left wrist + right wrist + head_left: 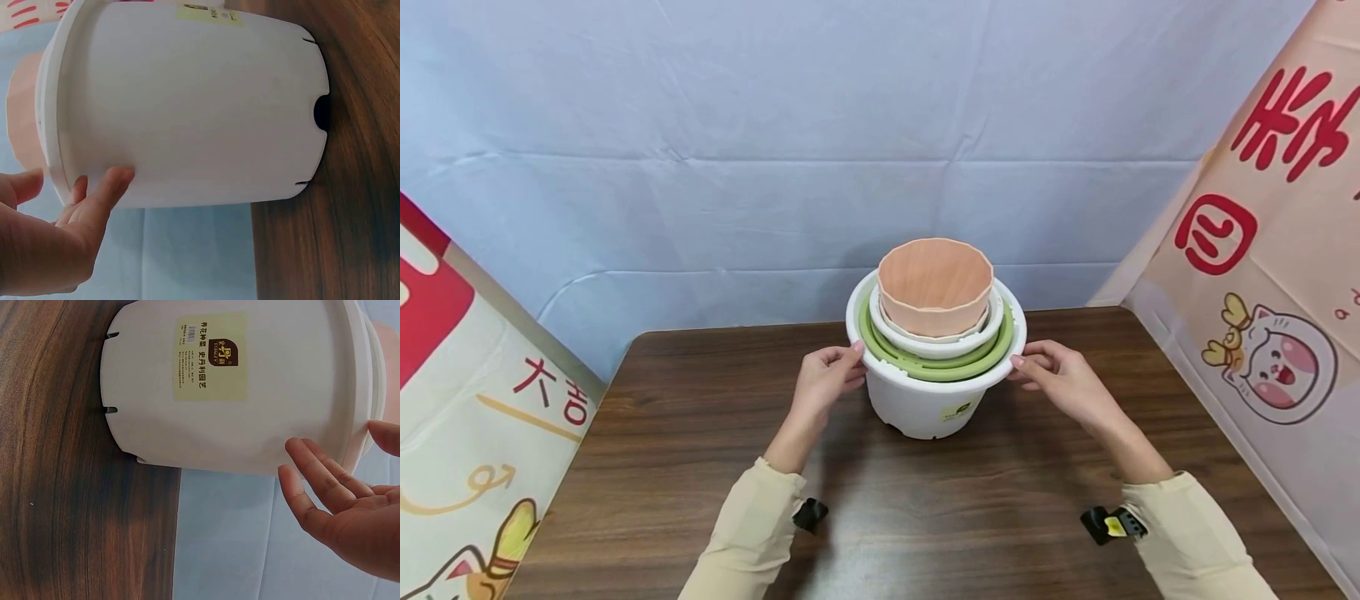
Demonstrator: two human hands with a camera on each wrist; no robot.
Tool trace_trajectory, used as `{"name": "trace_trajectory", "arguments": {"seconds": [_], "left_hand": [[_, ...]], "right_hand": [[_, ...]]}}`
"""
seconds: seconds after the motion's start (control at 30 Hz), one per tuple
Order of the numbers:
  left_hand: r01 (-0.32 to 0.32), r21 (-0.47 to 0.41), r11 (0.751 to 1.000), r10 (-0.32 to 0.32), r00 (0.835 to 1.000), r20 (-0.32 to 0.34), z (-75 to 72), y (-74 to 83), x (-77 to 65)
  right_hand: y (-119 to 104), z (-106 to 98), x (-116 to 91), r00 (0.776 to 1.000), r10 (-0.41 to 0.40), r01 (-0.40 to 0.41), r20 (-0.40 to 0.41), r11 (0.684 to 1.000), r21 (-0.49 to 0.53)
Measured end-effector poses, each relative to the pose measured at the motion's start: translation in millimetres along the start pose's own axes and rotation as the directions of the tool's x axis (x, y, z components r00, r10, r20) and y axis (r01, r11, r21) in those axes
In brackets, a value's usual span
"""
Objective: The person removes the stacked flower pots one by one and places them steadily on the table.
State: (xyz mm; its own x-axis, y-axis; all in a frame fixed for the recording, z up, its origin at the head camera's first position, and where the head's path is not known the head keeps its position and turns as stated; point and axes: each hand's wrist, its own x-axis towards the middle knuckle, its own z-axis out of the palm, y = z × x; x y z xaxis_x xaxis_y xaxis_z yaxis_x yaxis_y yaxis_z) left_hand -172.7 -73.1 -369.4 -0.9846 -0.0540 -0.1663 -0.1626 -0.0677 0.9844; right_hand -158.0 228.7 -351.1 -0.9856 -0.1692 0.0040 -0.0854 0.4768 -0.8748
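A large white flowerpot (902, 408) stands upright on the wooden table, with a yellow printed label (212, 356) on its wall. Nested inside it are green pots (943, 372), a smaller white pot (917, 344) and, on top, a pink pot (936, 319) with a faceted rim. My left hand (823, 383) holds the big pot's rim at its left, thumb at the rim and fingertips against the wall below. On the opposite side, my right hand (1067, 385) grips the rim in the same way. Both wrist views show the fingers spread under the lip.
The brown wooden table (700, 467) reaches back to a pale blue cloth (737, 167) hanging behind the pots. Printed cloths with red characters and cartoon figures hang on the left (475, 400) and right (1262, 275) sides.
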Motion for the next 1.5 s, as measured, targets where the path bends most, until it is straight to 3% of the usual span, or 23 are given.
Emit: {"name": "trace_trajectory", "arguments": {"seconds": [0.57, 1.03, 1.3, 1.5], "left_hand": [[0.019, 0.025, 1.000, -0.018, 0.999, -0.033, 7.0, 3.2, 0.2], [0.021, 0.036, 0.999, -0.020, 0.999, -0.032, 7.7, 3.0, -0.5], [0.019, 0.049, 0.999, -0.018, 0.999, -0.027, 7.9, 3.0, -1.5], [0.013, 0.047, 0.999, -0.011, 1.000, -0.027, 7.6, 3.3, -1.1]], "right_hand": [[-1, -1, 1, 1.000, 0.010, -0.010, 0.013, 1.000, -0.002], [-6, -6, 0, 1.000, 0.002, -0.001, 0.006, 0.989, -0.145], [-19, -12, 2, 0.998, -0.031, 0.015, -0.051, 0.958, -0.287], [-33, -17, 7, 0.995, -0.072, 0.049, -0.076, 0.961, -0.272]]}}
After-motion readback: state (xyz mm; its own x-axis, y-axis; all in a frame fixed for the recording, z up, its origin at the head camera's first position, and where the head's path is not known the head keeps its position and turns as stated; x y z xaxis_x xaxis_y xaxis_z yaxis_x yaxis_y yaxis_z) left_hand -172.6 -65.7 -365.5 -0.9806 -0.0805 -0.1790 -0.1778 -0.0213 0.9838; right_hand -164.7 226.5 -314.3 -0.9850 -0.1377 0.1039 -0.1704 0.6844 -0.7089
